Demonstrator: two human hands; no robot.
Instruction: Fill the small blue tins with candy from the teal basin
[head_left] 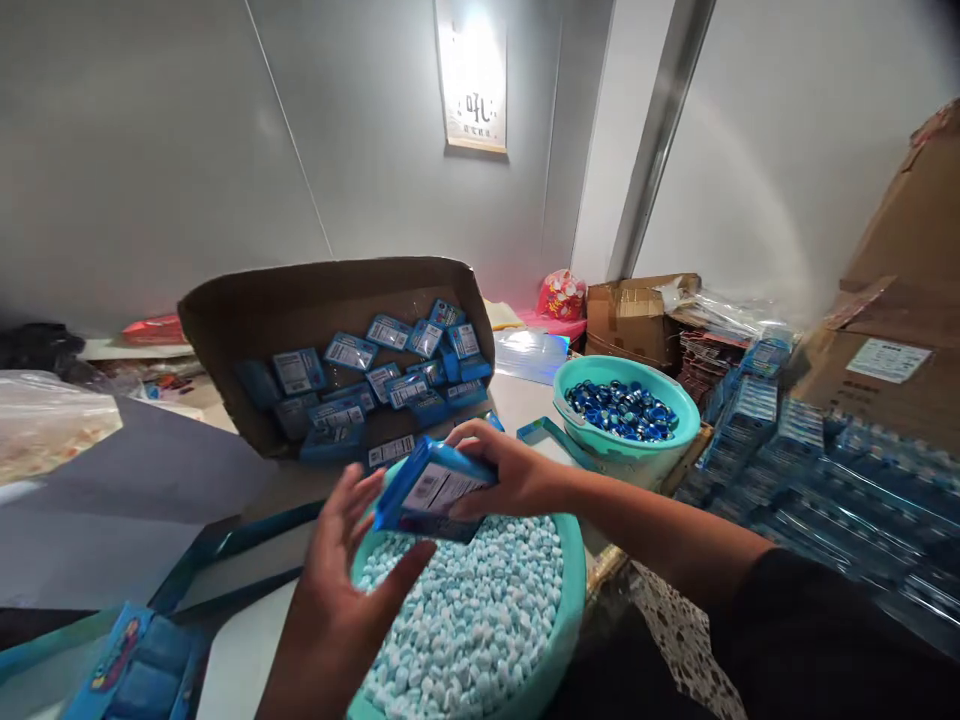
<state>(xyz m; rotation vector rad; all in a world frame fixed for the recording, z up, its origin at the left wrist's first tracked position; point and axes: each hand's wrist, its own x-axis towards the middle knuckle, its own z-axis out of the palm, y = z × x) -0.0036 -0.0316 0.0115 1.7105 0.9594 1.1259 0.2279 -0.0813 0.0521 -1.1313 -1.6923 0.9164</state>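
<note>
My right hand is closed on a small blue packet with a white label, held just above a teal basin heaped with small white and pale blue pieces. My left hand is spread open under the packet's left end, thumb stretched toward it over the basin's near edge. Whether the left fingers touch the packet I cannot tell.
A tilted cardboard box behind holds several similar blue packets. A second teal bowl with dark blue beads stands at the right. Stacks of blue packs and cardboard cartons fill the right side. Blue trays lie at the lower left.
</note>
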